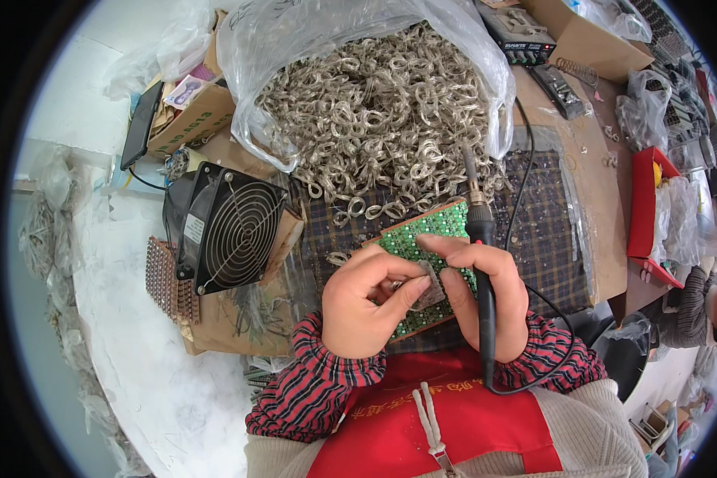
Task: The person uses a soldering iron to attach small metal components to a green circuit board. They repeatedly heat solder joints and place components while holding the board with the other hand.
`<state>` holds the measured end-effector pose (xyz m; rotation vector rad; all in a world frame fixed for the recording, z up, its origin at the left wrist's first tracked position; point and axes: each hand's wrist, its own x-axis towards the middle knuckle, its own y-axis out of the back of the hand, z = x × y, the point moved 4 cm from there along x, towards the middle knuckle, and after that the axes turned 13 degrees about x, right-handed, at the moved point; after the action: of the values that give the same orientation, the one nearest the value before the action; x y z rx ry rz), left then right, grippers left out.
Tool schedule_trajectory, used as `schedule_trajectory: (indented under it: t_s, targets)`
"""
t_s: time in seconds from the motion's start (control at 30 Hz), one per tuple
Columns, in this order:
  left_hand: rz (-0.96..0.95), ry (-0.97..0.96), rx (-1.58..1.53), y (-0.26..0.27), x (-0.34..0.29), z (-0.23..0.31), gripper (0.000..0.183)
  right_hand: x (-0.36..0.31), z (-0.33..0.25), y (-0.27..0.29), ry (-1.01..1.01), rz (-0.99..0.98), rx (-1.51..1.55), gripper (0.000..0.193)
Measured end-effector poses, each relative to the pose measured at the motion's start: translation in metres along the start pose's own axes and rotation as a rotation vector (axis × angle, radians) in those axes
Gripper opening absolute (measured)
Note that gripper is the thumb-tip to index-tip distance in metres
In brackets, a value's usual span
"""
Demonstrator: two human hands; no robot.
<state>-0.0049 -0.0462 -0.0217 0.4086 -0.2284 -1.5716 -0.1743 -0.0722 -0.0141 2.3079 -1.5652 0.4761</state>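
A green circuit board panel [410,239] crowded with small parts lies tilted on the dark checked cloth, partly covered by both hands. My left hand [370,299] is closed in a pinch on a small translucent, greyish piece [432,291] just over the board; its exact kind is unclear. In my right hand [502,295] a black-handled soldering iron [481,227] is held upright along the fingers, its metal tip pointing away from me. The right thumb and fingertips come close to the translucent piece. Beyond the board, many coiled clear-wire loops [382,111] fill an open plastic bag [243,72].
A black fan [235,227] stands left of the board, by stacked brown perforated boards [167,279]. A phone [141,123] leans on a cardboard box [195,119]. The iron's cable [526,159] runs at the right. A soldering station [522,40] and red box [645,211] stand further right.
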Motion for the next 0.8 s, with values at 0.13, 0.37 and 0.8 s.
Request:
schedule_trajectory:
  t_s: [0.13, 0.37, 0.8]
  targets:
    - [0.018, -0.048, 0.046, 0.001, -0.002, 0.000, 0.012, -0.003, 0.003, 0.001, -0.044, 0.084, -0.034, 0.027]
    - [0.004, -0.016, -0.040, -0.002, -0.004, -0.003, 0.010, -0.007, 0.011, 0.002, -0.016, 0.151, 0.046, 0.036]
    - [-0.091, 0.013, -0.131, -0.005, -0.007, -0.016, 0.006, -0.012, 0.011, 0.001, 0.025, 0.087, 0.008, 0.036]
